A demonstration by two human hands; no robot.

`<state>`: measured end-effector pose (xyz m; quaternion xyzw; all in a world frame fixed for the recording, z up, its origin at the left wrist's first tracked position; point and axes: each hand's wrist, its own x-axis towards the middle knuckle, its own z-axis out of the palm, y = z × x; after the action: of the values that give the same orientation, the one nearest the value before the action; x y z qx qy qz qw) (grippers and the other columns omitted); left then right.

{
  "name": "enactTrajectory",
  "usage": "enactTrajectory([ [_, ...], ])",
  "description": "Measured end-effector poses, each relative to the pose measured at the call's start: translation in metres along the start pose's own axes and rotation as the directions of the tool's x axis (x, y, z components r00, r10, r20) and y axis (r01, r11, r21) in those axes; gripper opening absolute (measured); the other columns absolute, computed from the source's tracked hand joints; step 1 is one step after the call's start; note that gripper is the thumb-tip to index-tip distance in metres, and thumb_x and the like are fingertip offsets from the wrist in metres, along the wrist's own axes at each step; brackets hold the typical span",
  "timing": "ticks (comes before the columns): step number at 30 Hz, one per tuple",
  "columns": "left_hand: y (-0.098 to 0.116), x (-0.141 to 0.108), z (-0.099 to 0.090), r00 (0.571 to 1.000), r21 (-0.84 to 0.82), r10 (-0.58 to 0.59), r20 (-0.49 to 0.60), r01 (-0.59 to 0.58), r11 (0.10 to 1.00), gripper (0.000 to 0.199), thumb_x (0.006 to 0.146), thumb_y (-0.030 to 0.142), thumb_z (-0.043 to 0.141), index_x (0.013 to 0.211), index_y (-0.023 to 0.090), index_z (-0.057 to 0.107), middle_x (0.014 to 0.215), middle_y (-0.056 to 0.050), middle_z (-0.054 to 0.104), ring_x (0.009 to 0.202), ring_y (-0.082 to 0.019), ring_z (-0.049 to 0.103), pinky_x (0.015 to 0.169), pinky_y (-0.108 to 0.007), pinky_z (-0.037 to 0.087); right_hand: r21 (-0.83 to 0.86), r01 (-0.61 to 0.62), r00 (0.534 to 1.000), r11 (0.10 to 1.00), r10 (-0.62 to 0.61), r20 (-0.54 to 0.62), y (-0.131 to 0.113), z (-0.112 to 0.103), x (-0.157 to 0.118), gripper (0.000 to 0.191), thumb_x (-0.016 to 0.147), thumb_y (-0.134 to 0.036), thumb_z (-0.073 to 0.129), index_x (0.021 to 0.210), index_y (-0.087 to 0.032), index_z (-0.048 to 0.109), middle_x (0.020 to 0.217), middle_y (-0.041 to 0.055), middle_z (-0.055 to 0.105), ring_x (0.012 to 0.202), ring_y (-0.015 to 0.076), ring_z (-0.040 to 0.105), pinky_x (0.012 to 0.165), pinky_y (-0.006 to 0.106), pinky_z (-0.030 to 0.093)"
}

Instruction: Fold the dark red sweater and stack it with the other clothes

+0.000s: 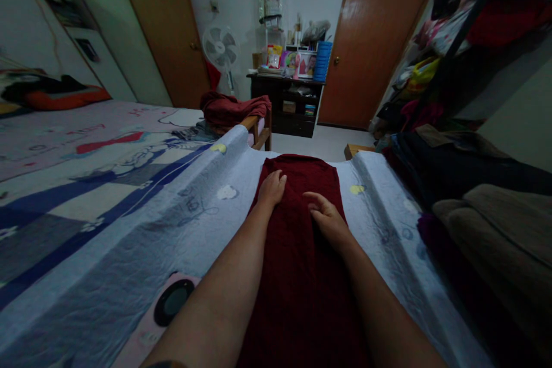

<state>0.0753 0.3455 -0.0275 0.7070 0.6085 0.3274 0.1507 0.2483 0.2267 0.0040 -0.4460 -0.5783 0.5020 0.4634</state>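
A dark red garment [293, 264], folded into a long strip, lies in front of me on the light blue bedspread. Near its far end my left hand [272, 187] rests on the cloth, its fingers curled in and closed on the fabric as far as I can see. My right hand [330, 219] is over the right side of the garment. Its thumb and bent fingers are apart, with nothing between them. Shallow creases run along the cloth between the two hands. The garment's near end passes below the bottom of the view between my forearms.
A pink phone-like object with a round dark disc [174, 302] lies by my left forearm. Piled clothes [495, 213] line the right side. A reddish cloth heap [235, 112] sits at the bed's far corner. Beyond stand a fan [221, 46] and a dark cabinet [282, 106].
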Motion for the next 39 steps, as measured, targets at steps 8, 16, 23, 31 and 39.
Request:
enactTrajectory([
  [8, 0.000, 0.000, 0.001, 1.000, 0.025, 0.019, 0.002, -0.019, 1.000, 0.044, 0.097, 0.031, 0.035, 0.130, 0.007, 0.052, 0.135, -0.016, 0.056, 0.127, -0.021, 0.050, 0.110, -0.033, 0.034, -0.143, 0.085, 0.996, 0.986, -0.083, 0.025, 0.003, 0.012, -0.004, 0.051, 0.072, -0.020, 0.062, 0.121, -0.024, 0.052, 0.099, 0.0013, 0.064, 0.088, 0.0169, 0.060, 0.083, 0.032, 0.048],
  [16, -0.002, 0.000, 0.002, 0.999, 0.047, 0.039, -0.004, -0.038, 0.998, 0.044, 0.097, 0.032, 0.035, 0.129, 0.007, 0.053, 0.133, -0.015, 0.057, 0.126, -0.021, 0.050, 0.109, -0.033, 0.034, -0.560, 0.107, 0.973, 0.822, -0.202, -0.110, 0.006, 0.010, -0.004, 0.004, 0.077, -0.019, 0.054, 0.076, -0.020, 0.057, 0.077, 0.0019, 0.060, 0.072, 0.0164, 0.053, 0.068, 0.029, 0.043],
  [23, -0.002, 0.000, 0.003, 0.999, 0.063, 0.046, -0.001, -0.046, 0.997, 0.042, 0.097, 0.031, 0.035, 0.127, 0.009, 0.055, 0.132, -0.015, 0.058, 0.125, -0.021, 0.052, 0.108, -0.032, 0.036, -0.435, 0.269, 0.948, 0.859, -0.316, -0.037, 0.010, 0.012, -0.003, 0.035, 0.077, -0.017, 0.056, 0.111, -0.023, 0.061, 0.103, 0.0050, 0.065, 0.092, 0.0193, 0.057, 0.084, 0.032, 0.045],
  [31, 0.000, 0.000, 0.003, 0.998, 0.114, 0.063, 0.020, -0.065, 0.991, 0.043, 0.097, 0.031, 0.035, 0.127, 0.008, 0.054, 0.133, -0.016, 0.058, 0.126, -0.022, 0.050, 0.109, -0.034, 0.034, -0.517, 0.304, 0.938, 0.800, -0.345, 0.019, 0.008, 0.012, -0.002, 0.013, 0.083, -0.017, 0.052, 0.080, -0.021, 0.064, 0.079, 0.0023, 0.056, 0.076, 0.0166, 0.051, 0.072, 0.028, 0.041],
  [39, 0.001, -0.001, 0.002, 0.997, 0.123, 0.068, 0.023, -0.070, 0.990, 0.043, 0.097, 0.031, 0.035, 0.128, 0.008, 0.054, 0.133, -0.016, 0.057, 0.125, -0.022, 0.051, 0.108, -0.034, 0.035, -0.497, 0.322, 0.926, 0.806, -0.378, -0.014, 0.004, 0.013, -0.005, 0.008, 0.080, -0.017, 0.053, 0.078, -0.020, 0.059, 0.079, 0.0018, 0.056, 0.074, 0.0160, 0.050, 0.069, 0.027, 0.041],
])
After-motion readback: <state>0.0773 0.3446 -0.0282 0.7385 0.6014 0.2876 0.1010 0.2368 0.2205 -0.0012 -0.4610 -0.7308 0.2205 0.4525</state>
